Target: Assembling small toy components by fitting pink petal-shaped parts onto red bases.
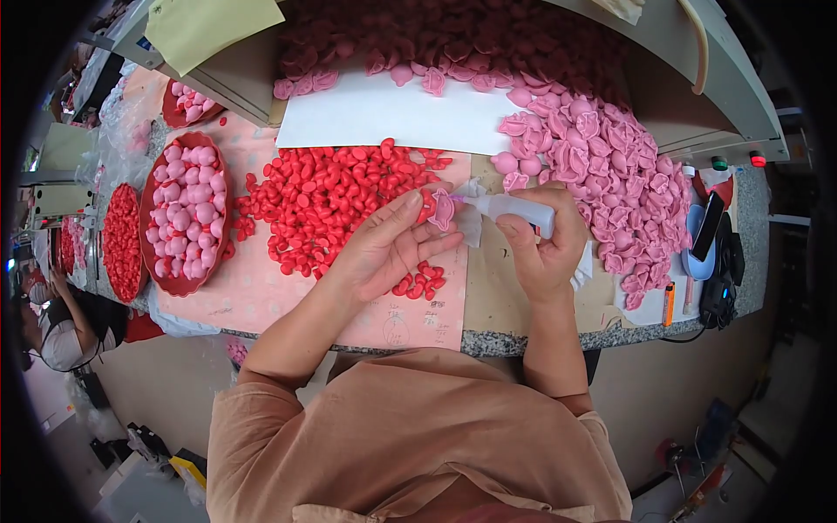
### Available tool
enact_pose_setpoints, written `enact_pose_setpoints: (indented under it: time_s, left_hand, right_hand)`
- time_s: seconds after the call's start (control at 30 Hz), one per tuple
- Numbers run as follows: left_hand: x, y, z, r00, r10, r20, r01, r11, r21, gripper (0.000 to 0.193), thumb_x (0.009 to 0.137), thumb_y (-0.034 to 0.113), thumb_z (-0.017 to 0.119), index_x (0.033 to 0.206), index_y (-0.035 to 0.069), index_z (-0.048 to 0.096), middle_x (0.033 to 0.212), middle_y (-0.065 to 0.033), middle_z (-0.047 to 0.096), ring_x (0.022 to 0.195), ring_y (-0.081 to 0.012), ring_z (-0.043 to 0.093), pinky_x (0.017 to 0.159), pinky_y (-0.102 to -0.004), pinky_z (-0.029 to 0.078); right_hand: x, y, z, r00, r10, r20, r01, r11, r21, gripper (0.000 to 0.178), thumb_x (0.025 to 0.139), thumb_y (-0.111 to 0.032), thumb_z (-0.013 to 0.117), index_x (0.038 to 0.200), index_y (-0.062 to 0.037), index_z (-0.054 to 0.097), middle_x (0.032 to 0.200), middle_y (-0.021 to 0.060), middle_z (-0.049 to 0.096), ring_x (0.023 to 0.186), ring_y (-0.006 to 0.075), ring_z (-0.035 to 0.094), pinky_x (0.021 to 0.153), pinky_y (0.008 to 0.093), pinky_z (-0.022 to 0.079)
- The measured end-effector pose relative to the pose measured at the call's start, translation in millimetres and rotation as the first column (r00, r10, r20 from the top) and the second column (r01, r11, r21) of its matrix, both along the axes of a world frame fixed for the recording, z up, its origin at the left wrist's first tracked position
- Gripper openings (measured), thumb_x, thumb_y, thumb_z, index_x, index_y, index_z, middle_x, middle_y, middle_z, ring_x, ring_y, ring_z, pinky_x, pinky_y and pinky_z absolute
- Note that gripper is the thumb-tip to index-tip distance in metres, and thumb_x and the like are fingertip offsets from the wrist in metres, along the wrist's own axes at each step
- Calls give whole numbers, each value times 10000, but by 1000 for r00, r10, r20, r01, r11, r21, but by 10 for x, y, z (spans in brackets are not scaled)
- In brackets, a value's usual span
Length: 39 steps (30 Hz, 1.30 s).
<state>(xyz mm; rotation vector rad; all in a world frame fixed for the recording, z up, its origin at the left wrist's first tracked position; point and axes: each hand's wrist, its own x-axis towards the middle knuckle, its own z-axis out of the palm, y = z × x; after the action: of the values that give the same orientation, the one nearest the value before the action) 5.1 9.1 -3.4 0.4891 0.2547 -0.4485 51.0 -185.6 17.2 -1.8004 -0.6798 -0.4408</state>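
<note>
My left hand pinches a small pink moulded piece between thumb and fingers, with a red bit beside it at the fingertips. My right hand is wrapped round a translucent squeeze bottle, tilted so that its thin nozzle meets or nearly meets the pink piece; I cannot tell whether they touch. Left of my left hand spreads a heap of glossy red pieces, and a few more red ones lie below its fingers. A large pile of pink moulded pieces lies beyond my right hand.
Pink paper and brown paper cover the granite bench. At left stand a red tray of pink balls and a tray of red pieces. A shelf box overhangs the back. An orange cutter and black phone lie right. Another person sits far left.
</note>
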Motion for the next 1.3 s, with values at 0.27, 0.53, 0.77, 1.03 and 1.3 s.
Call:
enact_pose_setpoints:
  time_s: [0.27, 0.53, 0.77, 1.03, 1.3]
  left_hand:
    - [1, 22, -9, 1000, -4, -20, 3, 999, -39, 347, 957, 252, 454, 1239, 50, 472, 1156, -100, 572, 1016, -188, 575, 998, -423, 414]
    - [3, 19, 3, 1000, -23, 1, 23, 999, -43, 357, 962, 258, 438, 1251, 48, 462, 1198, -123, 552, 1043, -210, 568, 997, -424, 415]
    - [1, 23, -18, 1000, -23, 9, 23, 998, -57, 369, 963, 259, 436, 1262, 43, 451, 1216, -140, 538, 1053, -217, 566, 999, -423, 413]
    - [10, 23, 34, 1000, -14, 19, 15, 1000, -27, 395, 957, 259, 453, 1283, 38, 433, 1206, -117, 538, 1063, -208, 552, 998, -411, 415]
    - [-6, 50, -38, 997, 8, 78, -13, 998, 54, 400, 946, 260, 482, 1283, 47, 446, 1086, -59, 590, 954, -136, 576, 876, -331, 483]
  right_hand:
    - [10, 18, 16, 1000, -20, 9, 20, 998, 54, 253, 797, -159, 688, 911, 10, 539, 768, 48, 535, 642, 96, 458, 571, 213, 371]
    - [-8, 11, 5, 998, -17, -53, 19, 999, 49, 251, 798, -149, 688, 913, 8, 529, 773, 52, 523, 648, 92, 452, 573, 202, 361]
    - [6, 10, -3, 1000, -21, -8, 22, 999, 35, 266, 788, -161, 701, 915, 5, 537, 783, 55, 533, 660, 101, 462, 580, 214, 368]
    - [-5, 8, 12, 999, -33, -20, 33, 999, 18, 274, 783, -168, 709, 916, 4, 542, 779, 50, 534, 651, 100, 461, 579, 211, 366]
    - [-22, 7, 12, 997, -61, 44, 61, 998, -6, 257, 773, -164, 716, 901, 5, 571, 792, 52, 552, 651, 107, 481, 583, 219, 383]
